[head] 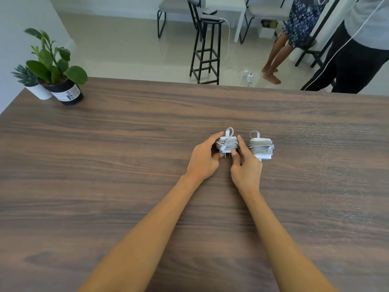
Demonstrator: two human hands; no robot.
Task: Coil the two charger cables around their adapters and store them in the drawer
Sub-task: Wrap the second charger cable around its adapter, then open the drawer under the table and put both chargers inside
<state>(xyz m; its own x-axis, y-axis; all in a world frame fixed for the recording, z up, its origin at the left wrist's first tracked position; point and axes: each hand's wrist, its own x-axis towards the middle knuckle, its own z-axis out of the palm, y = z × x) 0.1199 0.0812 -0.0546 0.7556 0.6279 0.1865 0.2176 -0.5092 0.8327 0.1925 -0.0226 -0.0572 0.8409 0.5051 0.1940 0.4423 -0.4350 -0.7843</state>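
I read no text anywhere. White label with barcode on dark plant pot (67, 94), far-left bench (126, 165) corner; print too small and blurred for me to make out. No brand marks legible on anything else.

The wooden table (105, 165) lies bare to the left of the left hand (203, 160) and along the near edge beside both forearms. To the right, the second wrapped charger (261, 147) sits just beside the right hand (245, 165), narrowing that side. Two potted plants (52, 81) occupy the far left corner, well apart from both hands.
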